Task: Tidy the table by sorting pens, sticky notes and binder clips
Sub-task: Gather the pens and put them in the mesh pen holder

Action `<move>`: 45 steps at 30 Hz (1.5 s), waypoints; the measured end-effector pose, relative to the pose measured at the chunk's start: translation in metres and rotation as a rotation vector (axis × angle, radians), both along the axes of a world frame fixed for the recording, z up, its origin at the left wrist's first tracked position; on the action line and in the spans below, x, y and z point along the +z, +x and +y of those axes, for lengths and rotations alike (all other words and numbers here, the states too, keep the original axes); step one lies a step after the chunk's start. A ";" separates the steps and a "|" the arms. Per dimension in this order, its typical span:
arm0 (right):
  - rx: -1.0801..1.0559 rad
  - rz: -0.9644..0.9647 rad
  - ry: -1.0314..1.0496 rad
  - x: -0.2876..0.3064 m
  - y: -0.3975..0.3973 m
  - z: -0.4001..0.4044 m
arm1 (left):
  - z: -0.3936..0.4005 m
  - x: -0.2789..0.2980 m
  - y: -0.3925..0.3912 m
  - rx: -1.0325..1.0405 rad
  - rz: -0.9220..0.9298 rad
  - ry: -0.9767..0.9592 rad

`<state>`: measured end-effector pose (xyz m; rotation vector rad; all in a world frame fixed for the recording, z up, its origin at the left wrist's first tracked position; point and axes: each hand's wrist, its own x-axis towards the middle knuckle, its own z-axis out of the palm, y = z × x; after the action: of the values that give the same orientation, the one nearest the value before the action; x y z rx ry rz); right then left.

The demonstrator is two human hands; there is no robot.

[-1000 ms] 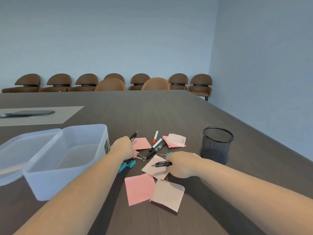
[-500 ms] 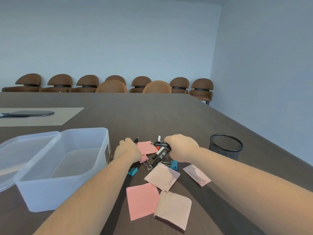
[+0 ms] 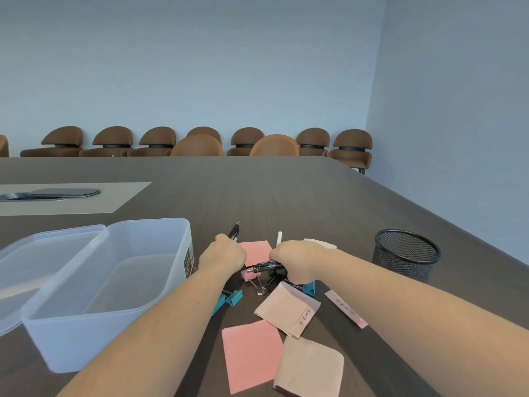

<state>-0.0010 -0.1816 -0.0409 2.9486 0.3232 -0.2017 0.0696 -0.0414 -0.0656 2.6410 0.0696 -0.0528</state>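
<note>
On the dark table [image 3: 286,202], both fists grip pens, the left hand [image 3: 221,257] one, the right hand [image 3: 297,260] several; better to drop them upright into the mesh cup [image 3: 405,257].

Dark wooden table [image 3: 286,196], brown chairs [image 3: 353,144] along the pale blue wall [image 3: 200,67]
</note>
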 end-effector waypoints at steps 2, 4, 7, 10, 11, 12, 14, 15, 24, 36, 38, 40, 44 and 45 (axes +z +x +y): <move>0.014 -0.007 -0.003 0.002 -0.001 0.000 | 0.000 0.005 0.000 0.028 -0.021 -0.089; 0.035 -0.027 0.012 0.002 -0.003 0.000 | -0.001 0.010 0.000 0.049 -0.052 -0.178; 0.047 -0.059 0.050 0.001 -0.005 -0.003 | -0.007 0.022 0.001 0.043 -0.088 -0.295; 0.053 -0.088 0.062 0.001 -0.009 -0.004 | -0.020 0.036 0.003 0.003 -0.078 -0.315; 0.053 -0.104 0.067 0.000 -0.010 -0.005 | -0.026 0.040 0.005 -0.015 -0.069 -0.306; 0.055 -0.126 0.083 -0.001 -0.012 -0.006 | -0.031 0.042 0.006 -0.036 -0.061 -0.294; 0.059 -0.200 0.182 -0.004 -0.015 -0.009 | -0.043 0.042 0.010 -0.092 -0.060 -0.269; 0.055 -0.251 0.268 -0.005 -0.017 -0.013 | -0.048 0.041 0.012 -0.123 -0.070 -0.256; -0.003 -0.423 0.463 -0.013 -0.019 -0.031 | -0.076 0.021 0.020 -0.280 0.006 -0.093; -0.210 -0.505 0.455 -0.009 -0.018 -0.036 | -0.095 0.009 0.019 -0.380 -0.037 0.019; -0.243 -0.533 0.503 -0.004 -0.015 -0.039 | -0.096 0.008 0.015 -0.324 -0.047 -0.032; -0.268 -0.553 0.535 0.002 -0.012 -0.040 | -0.090 0.010 0.013 -0.201 -0.062 -0.153; -0.337 -0.494 0.530 0.019 -0.014 -0.037 | -0.065 0.019 0.010 -0.134 -0.112 -0.343; -0.362 -0.479 0.533 0.024 -0.015 -0.036 | -0.057 0.020 0.009 -0.126 -0.130 -0.419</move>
<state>-0.0163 -0.2178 -0.0169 3.4049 -0.2692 0.6387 0.0788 -0.0988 -0.0454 2.2206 -0.1378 0.0564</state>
